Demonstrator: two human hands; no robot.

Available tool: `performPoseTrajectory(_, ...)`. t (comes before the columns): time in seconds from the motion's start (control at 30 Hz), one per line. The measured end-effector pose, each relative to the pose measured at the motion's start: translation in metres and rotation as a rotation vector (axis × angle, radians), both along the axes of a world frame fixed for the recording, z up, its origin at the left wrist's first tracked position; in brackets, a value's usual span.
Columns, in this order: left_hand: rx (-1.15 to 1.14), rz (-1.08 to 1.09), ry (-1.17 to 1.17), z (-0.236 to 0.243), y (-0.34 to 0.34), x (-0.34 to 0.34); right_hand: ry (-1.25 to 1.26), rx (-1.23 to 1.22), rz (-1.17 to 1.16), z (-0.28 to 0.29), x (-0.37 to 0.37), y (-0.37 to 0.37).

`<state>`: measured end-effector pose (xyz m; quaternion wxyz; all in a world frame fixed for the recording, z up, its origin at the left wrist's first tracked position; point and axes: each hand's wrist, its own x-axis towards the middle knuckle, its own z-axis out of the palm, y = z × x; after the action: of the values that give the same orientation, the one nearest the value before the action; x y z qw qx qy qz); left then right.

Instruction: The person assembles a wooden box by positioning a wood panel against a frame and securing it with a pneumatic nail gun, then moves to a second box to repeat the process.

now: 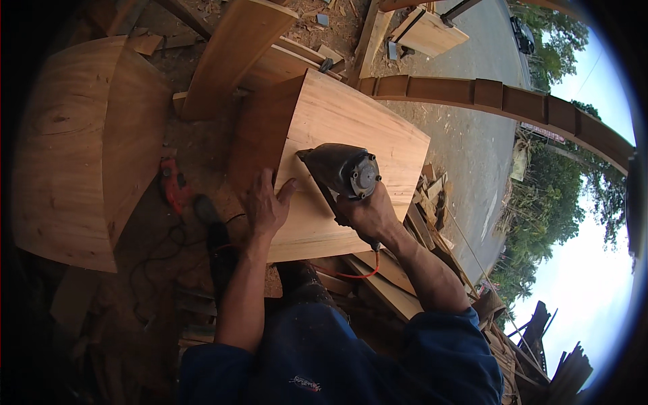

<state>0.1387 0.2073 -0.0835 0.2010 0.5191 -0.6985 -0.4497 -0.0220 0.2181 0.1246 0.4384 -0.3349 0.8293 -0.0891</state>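
Observation:
My right hand point(372, 213) is wrapped round the handle of a black pneumatic nail gun point(334, 166). Its nose points to the left edge of the top panel of a wooden box point(364, 128), and an orange air hose point(364, 275) runs from the handle's lower end. My left hand point(268, 208) rests at that same left edge, nearer to me than the nose. Its thumb is spread from the fingers and it holds nothing. The box's darker side face point(263, 128) drops away on the left; whether the nose touches the wood I cannot tell.
Another wooden box point(74, 135) stands at the left, with a red power tool point(173, 183) on the ground beside it. An upright board point(233, 54) stands behind. Loose planks point(391, 287) lie at the lower right. A curved wooden beam point(513, 101) crosses the far right, before a road point(466, 135).

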Motion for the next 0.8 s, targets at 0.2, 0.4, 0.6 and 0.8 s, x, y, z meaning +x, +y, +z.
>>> performPoseTrajectory(0.2,0.021,-0.008,0.053,0.003,-0.003,-0.001,0.080,-0.229,0.053,-0.011,0.003,0.005)
performPoseTrajectory(0.4,0.014,-0.016,0.055,0.006,-0.005,0.001,0.005,-0.010,-0.073,0.000,0.014,-0.006)
performPoseTrajectory(0.6,-0.010,-0.040,0.018,0.010,-0.005,0.000,0.012,0.054,-0.026,0.003,0.013,-0.010)
performPoseTrajectory(0.8,-0.025,-0.036,0.004,0.009,-0.005,-0.001,0.139,-0.180,0.223,-0.020,0.002,0.004)
